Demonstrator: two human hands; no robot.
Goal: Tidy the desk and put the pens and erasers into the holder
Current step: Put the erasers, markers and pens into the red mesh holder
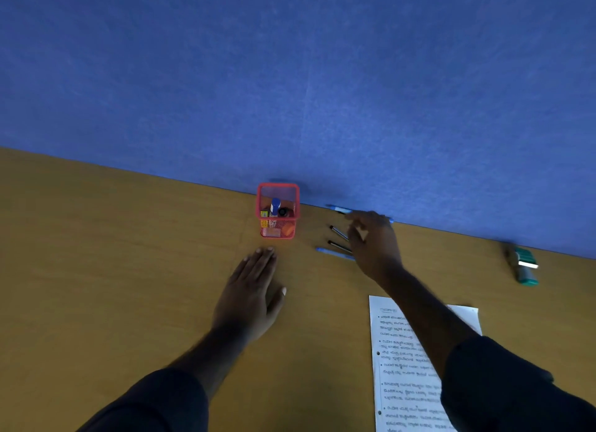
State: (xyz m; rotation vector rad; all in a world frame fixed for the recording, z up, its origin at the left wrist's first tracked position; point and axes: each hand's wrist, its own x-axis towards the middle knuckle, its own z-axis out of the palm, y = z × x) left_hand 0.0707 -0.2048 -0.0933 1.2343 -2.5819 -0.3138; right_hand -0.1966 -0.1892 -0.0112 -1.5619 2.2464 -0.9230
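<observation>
A red mesh holder point(277, 190) stands at the back of the wooden desk point(113, 254) against the blue partition; a blue-capped item and small erasers show inside it. To its right lie several pens: a blue one point(338, 209) along the partition, two black ones point(338, 232) and another blue one point(332, 253). My right hand point(374, 241) hovers over the pens' right ends with fingers spread and covers them. My left hand point(251, 293) lies flat on the desk just in front of the holder, fingers together, holding nothing.
A printed sheet of paper point(400, 367) lies at the front right, partly under my right forearm. A green and grey stapler-like object point(524, 265) sits far right near the blue partition point(290, 76), which closes off the desk's back edge.
</observation>
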